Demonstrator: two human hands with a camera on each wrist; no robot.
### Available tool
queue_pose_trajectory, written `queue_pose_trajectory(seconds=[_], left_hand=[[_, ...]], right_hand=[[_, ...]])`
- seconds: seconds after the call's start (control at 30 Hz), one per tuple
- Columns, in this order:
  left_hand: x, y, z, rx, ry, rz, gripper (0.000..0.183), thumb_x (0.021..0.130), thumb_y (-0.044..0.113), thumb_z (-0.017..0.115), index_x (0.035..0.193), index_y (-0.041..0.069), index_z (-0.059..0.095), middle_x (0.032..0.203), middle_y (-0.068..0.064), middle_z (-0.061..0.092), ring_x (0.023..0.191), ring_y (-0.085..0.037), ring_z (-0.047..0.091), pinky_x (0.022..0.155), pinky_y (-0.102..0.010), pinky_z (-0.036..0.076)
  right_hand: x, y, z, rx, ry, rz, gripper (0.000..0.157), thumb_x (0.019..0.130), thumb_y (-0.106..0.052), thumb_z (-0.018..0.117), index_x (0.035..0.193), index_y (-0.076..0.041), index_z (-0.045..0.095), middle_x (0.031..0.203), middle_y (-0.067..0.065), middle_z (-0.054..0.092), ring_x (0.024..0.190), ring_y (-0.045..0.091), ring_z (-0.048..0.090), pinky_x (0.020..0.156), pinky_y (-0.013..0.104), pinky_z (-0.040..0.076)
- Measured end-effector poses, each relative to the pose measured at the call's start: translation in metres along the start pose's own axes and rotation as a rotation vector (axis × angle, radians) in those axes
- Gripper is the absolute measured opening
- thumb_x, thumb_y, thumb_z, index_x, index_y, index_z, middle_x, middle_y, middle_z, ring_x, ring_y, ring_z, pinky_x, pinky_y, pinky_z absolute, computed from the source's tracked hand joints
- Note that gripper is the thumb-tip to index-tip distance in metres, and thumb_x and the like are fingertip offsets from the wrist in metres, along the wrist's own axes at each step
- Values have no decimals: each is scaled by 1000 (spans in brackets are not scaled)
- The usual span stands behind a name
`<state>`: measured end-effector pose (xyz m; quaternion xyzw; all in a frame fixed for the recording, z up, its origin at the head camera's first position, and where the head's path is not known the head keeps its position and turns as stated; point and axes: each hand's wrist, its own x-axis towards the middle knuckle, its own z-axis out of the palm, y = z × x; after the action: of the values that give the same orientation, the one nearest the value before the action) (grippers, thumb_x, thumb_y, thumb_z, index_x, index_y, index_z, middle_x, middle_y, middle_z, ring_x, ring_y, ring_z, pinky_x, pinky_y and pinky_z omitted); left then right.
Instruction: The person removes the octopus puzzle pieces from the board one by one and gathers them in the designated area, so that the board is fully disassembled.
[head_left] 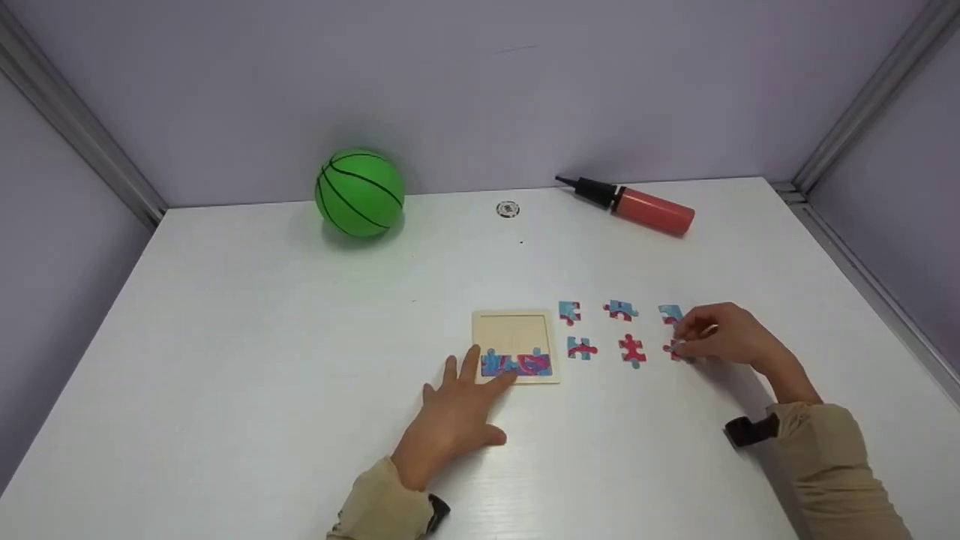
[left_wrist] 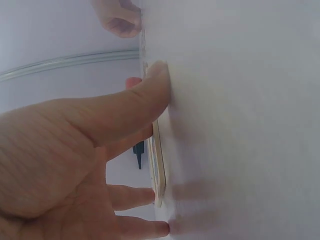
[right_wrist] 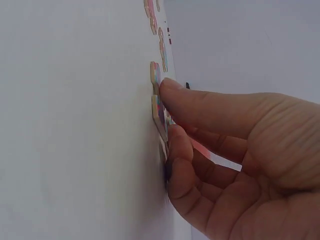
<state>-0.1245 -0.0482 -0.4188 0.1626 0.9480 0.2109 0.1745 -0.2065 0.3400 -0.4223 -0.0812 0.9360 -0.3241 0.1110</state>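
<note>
The piece (head_left: 670, 349) at the near row's right end, right of the tray (head_left: 513, 331), was pinched by the right hand (head_left: 726, 337); the tray was touched by the left hand (head_left: 452, 418), fingers spread apart.

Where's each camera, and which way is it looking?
Head: worn on the head, facing forward and down at the table; left grip, right grip, sleeves show.
Left wrist: worn there, looking along the table at the wooden tray; both grips show, left closest.
Right wrist: worn there, looking along the table at puzzle pieces; only the right grip shows.
Shared: head and left wrist both see the wooden tray and red pump.
</note>
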Motion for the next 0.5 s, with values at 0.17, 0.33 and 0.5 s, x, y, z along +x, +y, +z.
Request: queue_pose_trajectory(seconds=[0.17, 0.33, 0.5], left_hand=[[-1, 3, 0, 9, -13, -33, 73, 80, 26, 78, 145, 26, 44, 157, -20, 15, 141, -49, 11, 98, -73, 22], [-3, 3, -1, 18, -15, -38, 72, 81, 26, 77, 145, 25, 44, 156, -21, 17, 140, -49, 12, 98, -73, 23], [-3, 5, 0, 25, -16, -36, 72, 81, 28, 77, 145, 26, 45, 156, -20, 19, 141, -48, 14, 99, -72, 24]], right_hand=[[3, -11, 1, 1, 32, 20, 24, 87, -27, 71, 97, -5, 67, 88, 6, 61, 83, 24, 53, 65, 31, 45], [7, -30, 13, 19, 66, -26, 21, 91, -27, 67, 99, -7, 68, 93, 7, 62, 85, 24, 53, 71, 32, 47], [16, -55, 36, 79, 13, -40, 21, 90, -28, 68, 99, -9, 67, 93, 7, 61, 81, 24, 53, 63, 30, 48]])
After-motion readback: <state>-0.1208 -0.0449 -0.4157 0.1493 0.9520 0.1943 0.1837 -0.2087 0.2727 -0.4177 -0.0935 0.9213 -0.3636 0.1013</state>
